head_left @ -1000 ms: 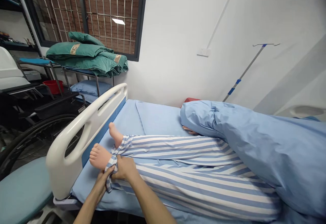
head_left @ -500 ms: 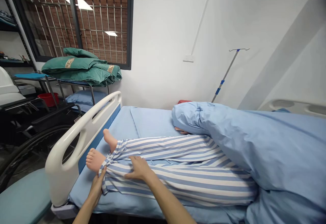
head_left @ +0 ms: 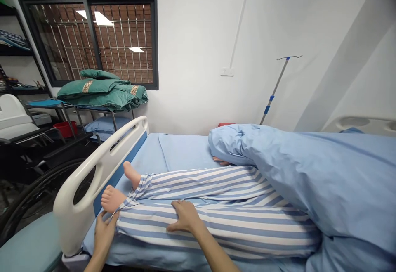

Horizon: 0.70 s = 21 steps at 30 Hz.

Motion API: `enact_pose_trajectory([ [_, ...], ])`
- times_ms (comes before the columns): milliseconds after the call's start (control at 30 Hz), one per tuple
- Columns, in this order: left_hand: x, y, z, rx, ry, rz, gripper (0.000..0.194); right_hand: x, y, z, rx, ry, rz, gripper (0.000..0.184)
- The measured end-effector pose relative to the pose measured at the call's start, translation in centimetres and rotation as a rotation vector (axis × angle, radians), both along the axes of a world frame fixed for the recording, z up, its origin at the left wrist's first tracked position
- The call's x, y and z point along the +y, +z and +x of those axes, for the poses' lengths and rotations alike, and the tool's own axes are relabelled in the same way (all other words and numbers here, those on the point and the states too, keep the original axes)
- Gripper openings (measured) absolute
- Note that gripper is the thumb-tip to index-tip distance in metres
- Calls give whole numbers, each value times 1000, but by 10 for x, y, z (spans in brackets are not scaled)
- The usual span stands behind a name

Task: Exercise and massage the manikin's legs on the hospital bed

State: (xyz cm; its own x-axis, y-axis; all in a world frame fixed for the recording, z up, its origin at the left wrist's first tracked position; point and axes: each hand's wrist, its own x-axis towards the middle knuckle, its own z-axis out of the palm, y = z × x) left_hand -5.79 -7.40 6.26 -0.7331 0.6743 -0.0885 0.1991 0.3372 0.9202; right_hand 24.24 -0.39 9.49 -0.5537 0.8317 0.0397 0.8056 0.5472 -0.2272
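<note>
A manikin lies on a hospital bed in blue-and-white striped pyjama trousers (head_left: 216, 218), with its bare feet (head_left: 111, 198) toward the near left. My left hand (head_left: 103, 235) is at the trouser cuff by the lower foot, its fingertips pinching the hem. My right hand (head_left: 184, 216) rests on the trouser leg, fingers spread and holding no fold. A light blue blanket (head_left: 293, 173) covers the upper body, and the manikin's fingers (head_left: 220, 161) show under its edge.
A white bed rail (head_left: 102, 169) runs along the left side, beside a black wheelchair wheel (head_left: 46, 189). Behind it, a metal rack holds green folded cloth (head_left: 102, 94) above a blue pillow (head_left: 107, 124). An IV pole (head_left: 274, 90) stands by the wall.
My right hand has moved from the cuff up along the trouser leg and now lies flat. My left hand has slid lower along the cuff, and the view has shifted slightly.
</note>
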Motion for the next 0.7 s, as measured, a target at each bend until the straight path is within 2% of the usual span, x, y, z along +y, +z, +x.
enact_pose_trajectory([
  [100,-9,-2,6,152,57,38,70,0,-2,1,1,-2,7,74],
  [200,-13,1,31,366,43,142,60,1,-3,2,5,0,7,73],
  [267,-7,10,55,440,-90,210,47,1,-4,3,13,-1,14,73],
  [367,17,26,87,458,-350,230,30,1,-5,3,25,-6,30,73],
  [467,49,33,102,463,-513,162,26,2,-6,3,28,-14,31,74],
  [567,72,26,102,500,-574,22,25,3,-7,3,25,-21,35,73],
  [700,77,14,103,719,-620,-190,23,4,-9,2,8,-21,58,70],
])
